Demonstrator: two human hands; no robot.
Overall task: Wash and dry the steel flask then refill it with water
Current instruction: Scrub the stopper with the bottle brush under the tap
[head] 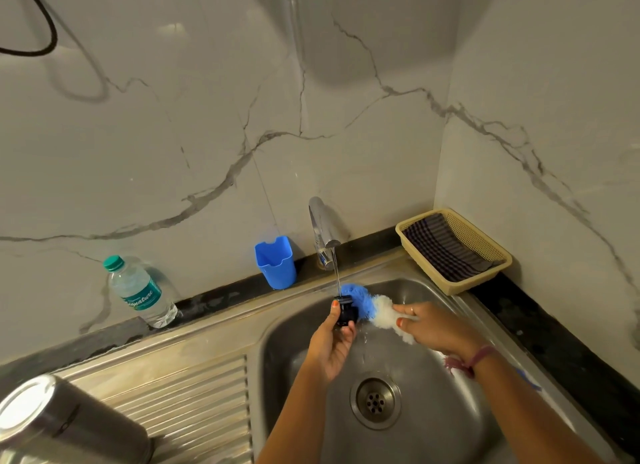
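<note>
Between left hand (330,342) fingers, dark cap (346,313) rinsing under stream; right hand (433,328) gripping brush (372,307); wet cap may be slipping.

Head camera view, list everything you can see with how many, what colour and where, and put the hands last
steel flask: one, silver, upside down on the draining board, lower left
flask cap: one, dark, under the tap stream
scrubber: one, blue and white, over the sink
tap: one, chrome, running, behind the sink
sink: one, steel, centre right
water bottle: one, clear with green cap, left by the wall
blue cup: one, beside the tap
basket: one, beige, right corner
cloth: one, dark checked, in the basket
left hand: holds the flask cap
right hand: holds the scrubber
</note>
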